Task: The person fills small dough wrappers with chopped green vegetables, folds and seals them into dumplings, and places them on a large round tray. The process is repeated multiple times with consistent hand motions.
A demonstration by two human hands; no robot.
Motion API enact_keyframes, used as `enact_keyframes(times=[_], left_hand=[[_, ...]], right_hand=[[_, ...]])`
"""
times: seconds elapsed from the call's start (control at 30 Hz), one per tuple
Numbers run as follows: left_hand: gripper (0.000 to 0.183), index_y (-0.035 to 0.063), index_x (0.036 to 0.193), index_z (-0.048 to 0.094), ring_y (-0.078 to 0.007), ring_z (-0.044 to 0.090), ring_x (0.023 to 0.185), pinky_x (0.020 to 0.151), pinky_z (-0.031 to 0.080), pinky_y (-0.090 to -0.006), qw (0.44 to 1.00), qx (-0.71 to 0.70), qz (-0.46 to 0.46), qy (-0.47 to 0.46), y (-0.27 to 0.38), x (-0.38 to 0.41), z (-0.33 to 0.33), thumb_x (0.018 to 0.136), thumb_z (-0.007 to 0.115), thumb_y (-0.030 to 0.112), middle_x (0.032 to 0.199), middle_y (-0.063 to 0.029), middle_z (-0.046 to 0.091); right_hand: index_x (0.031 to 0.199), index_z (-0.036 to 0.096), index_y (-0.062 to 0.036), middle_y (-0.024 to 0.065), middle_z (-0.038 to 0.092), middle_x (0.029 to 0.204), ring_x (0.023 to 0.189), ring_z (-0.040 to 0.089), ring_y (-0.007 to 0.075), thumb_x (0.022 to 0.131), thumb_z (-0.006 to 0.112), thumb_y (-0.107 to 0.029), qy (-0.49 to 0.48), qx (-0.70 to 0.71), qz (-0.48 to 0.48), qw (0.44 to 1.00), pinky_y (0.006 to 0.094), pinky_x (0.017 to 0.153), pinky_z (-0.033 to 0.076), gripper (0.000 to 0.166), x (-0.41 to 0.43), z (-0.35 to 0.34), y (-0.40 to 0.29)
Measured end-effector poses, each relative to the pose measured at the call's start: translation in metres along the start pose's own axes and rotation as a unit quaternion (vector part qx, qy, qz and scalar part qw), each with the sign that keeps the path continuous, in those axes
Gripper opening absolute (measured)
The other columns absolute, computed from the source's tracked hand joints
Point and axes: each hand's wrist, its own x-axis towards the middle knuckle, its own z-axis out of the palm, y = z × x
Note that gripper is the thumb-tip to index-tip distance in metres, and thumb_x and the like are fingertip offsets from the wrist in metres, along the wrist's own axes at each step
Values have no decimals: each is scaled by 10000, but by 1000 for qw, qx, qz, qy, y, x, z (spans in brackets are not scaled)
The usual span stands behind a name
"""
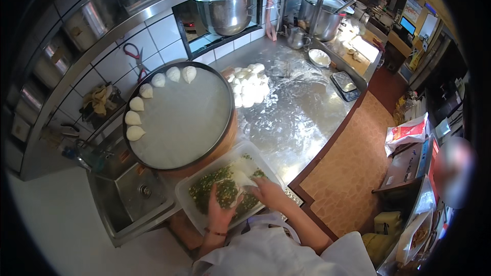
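My left hand cups a dough wrapper heaped with chopped green filling. In my right hand is a pale, flat implement, its exact kind unclear, angled toward the filling. Both hands are over a translucent plastic tub, which holds more of the green mix. Beyond the tub stands a round steamer with a dark rim and a pale liner. Several pleated, filled buns line its left and far edge, set apart from one another.
A pile of dough pieces lies on the floured steel counter. Farther back are a flour bowl, a small scale and a metal pitcher. To the left is a steel sink; scissors hang on the tiles.
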Motion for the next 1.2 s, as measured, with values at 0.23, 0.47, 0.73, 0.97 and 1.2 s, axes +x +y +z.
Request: enact_keyframes(times=[0.23,0.47,0.73,0.97,1.2], left_hand=[[439,100,1299,605,-298,632,1176,881,579,-495,997,-23,-40,-66,0,12,-10,1030,500,432,1272,-125,661],[472,73,1316,590,-311,640,1159,898,575,-515,990,-55,-45,-121,1,3,-7,1040,476,439,1283,-144,649],[452,52,1318,552,-317,628,1162,940,547,-551,990,-72,-18,-122,1,-5,-14,1063,438,407,1265,-156,648],[484,57,1362,533,-327,589,1234,1033,447,-645,991,-67,-12,-113,1,-12,-9,1072,399,421,1334,-174,612],[427,66,1345,555,-285,626,1176,1028,499,-495,989,-98,1,-113,-4,4,-25,1068,442,371,1305,-123,642]], right_hand=[[1245,593,-56,195,594,1275,1083,608,378,835,730,-180,154,-78,-202,964,483,972,479,449,-7,17,-12],[1053,679,-95,150,649,943,833,657,360,901,671,-150,118,-75,-195,971,464,894,487,162,-1,16,4],[1143,641,-36,150,622,1030,948,635,364,865,691,-75,80,26,-213,973,433,808,511,285,-12,6,-26],[1398,519,-13,241,531,1394,1283,498,421,999,549,-153,138,106,-219,960,449,1076,411,424,-7,15,-20],[1394,510,24,220,485,1463,1347,436,409,1046,470,-221,111,126,-239,956,445,1135,342,428,-1,16,-45]])
